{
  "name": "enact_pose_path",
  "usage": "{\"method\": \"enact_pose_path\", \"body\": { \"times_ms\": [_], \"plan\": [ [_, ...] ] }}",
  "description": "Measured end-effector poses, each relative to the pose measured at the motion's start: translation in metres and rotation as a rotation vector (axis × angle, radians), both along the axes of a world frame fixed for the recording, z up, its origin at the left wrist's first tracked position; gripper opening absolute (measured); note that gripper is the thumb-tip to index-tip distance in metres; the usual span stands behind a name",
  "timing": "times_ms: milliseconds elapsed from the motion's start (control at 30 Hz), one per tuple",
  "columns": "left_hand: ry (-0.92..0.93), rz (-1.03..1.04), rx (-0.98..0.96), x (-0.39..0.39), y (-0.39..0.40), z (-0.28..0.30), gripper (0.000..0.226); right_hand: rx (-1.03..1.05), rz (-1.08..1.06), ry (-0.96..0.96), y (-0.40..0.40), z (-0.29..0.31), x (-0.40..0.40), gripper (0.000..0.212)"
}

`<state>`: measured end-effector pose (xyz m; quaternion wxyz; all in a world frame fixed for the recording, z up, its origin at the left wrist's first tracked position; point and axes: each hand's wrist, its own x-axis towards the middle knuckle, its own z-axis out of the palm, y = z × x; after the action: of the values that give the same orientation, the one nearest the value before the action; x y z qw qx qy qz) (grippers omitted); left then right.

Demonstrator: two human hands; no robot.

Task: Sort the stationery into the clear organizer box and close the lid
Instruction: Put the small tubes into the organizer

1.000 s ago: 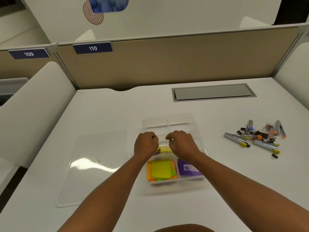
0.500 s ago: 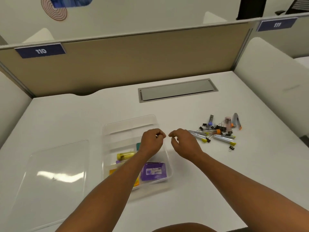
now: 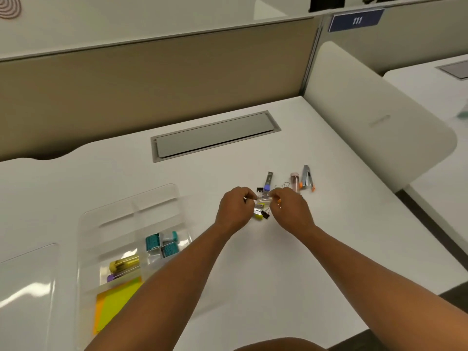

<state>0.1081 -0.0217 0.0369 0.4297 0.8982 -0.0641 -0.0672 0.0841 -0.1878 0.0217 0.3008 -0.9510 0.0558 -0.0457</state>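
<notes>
Head view. White desk (image 3: pixel 291 249), grey cable hatch (image 3: pixel 215 134) at rear, tan partition (image 3: pixel 152 79) behind, plate "111" (image 3: pixel 356 20) upper right. Clear box (image 3: pixel 131 216) open at left, holding sticky notes (image 3: pixel 114 302), teal packs (image 3: pixel 162 245); lid (image 3: pixel 25 287) flat further left, cut off by edge. Both hands over stationery pile (image 3: pixel 263 209) right of box: left hand (image 3: pixel 234 210) and right hand (image 3: pixel 288 210) curled, fingers hidden among small items; grip cannot be judged. Pile blurred.
</notes>
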Motion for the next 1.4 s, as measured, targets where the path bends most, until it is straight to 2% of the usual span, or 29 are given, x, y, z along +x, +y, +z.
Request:
{"method": "enact_pose_path", "body": {
  "times_ms": [300, 533, 733, 833, 900, 1000, 1133, 1267, 1400],
  "plan": [
    [-0.096, -0.14, 0.15, 0.008, -0.041, -0.017, 0.032, -0.063, -0.225, 0.009, -0.055, 0.003, 0.04, 0.031],
    [-0.25, -0.293, 0.439, 0.018, -0.053, -0.028, 0.033, -0.289, -0.145, 0.282, -0.069, -0.009, 0.059, 0.036],
    [-0.257, -0.337, 0.566, 0.023, -0.051, -0.033, 0.032, -0.241, -0.122, 0.29, -0.064, -0.015, 0.06, 0.027],
    [-0.27, -0.352, 0.611, 0.024, -0.05, -0.034, 0.031, -0.203, -0.135, 0.293, -0.061, -0.015, 0.057, 0.035],
    [-0.269, -0.326, 0.556, 0.022, -0.048, -0.033, 0.031, -0.143, -0.159, 0.271, -0.06, -0.014, 0.053, 0.04],
    [-0.211, -0.211, 0.391, 0.017, -0.044, -0.028, 0.033, -0.032, -0.21, 0.222, -0.06, -0.008, 0.049, 0.032],
    [-0.11, -0.016, 0.104, 0.011, -0.036, -0.018, 0.023, 0.116, -0.208, 0.176, -0.052, 0.006, 0.042, 0.03],
    [-0.05, 0.067, -0.026, 0.004, -0.022, -0.007, 0.029, 0.472, -0.226, 0.159, -0.033, 0.023, 0.034, 0.023],
    [-0.036, 0.086, -0.074, -0.006, -0.002, 0.001, 0.045, 0.842, -0.195, 0.309, -0.007, 0.035, 0.025, 0.014]
  ]
}}
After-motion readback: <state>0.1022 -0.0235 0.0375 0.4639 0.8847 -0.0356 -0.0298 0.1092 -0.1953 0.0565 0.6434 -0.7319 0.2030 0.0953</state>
